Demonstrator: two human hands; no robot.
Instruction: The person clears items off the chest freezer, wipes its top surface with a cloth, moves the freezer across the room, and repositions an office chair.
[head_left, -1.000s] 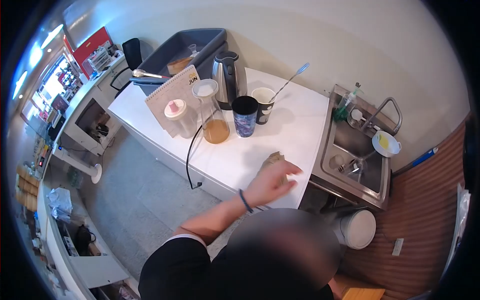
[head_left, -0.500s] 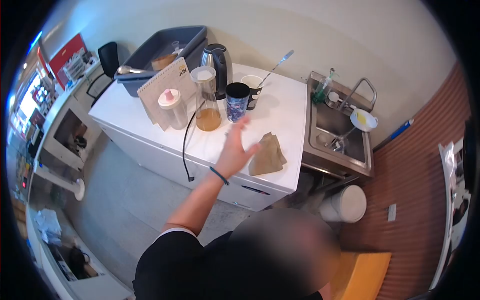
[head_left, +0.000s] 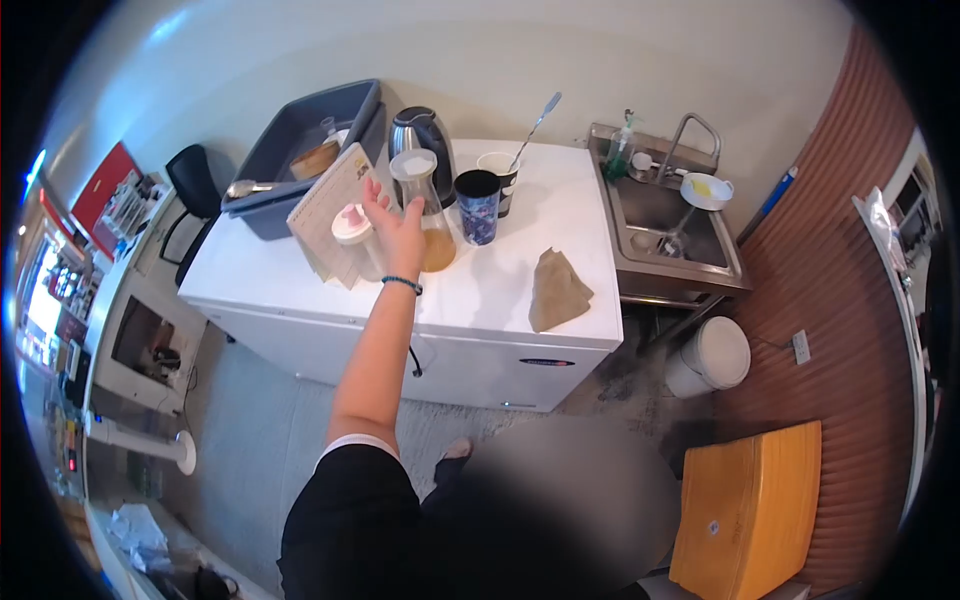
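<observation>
My left hand (head_left: 397, 232) reaches over the white chest-like counter, fingers apart and holding nothing. It overlaps a clear carafe (head_left: 438, 248) with amber liquid at the bottom; whether it touches the carafe I cannot tell. Just left of the fingers stands a clear bottle with a white lid and pink knob (head_left: 352, 214). Behind these is a standing calendar (head_left: 325, 215). A dark patterned tumbler (head_left: 480, 215) stands to the right of the carafe. Nearer the front right lies a folded brown cloth (head_left: 560, 292). My right hand is out of view.
A steel kettle (head_left: 415, 130), a paper cup (head_left: 508, 185) with a long spoon, and a grey tub (head_left: 290, 125) stand at the back of the counter (head_left: 560, 210). Right of it are a steel sink (head_left: 655, 225), a white bucket (head_left: 712, 360) and a yellow wooden box (head_left: 750, 500).
My left hand has moved left, from in front of the tumbler to the carafe and the pink-knobbed bottle. The camera view has shifted a little. The objects on the counter keep their places.
</observation>
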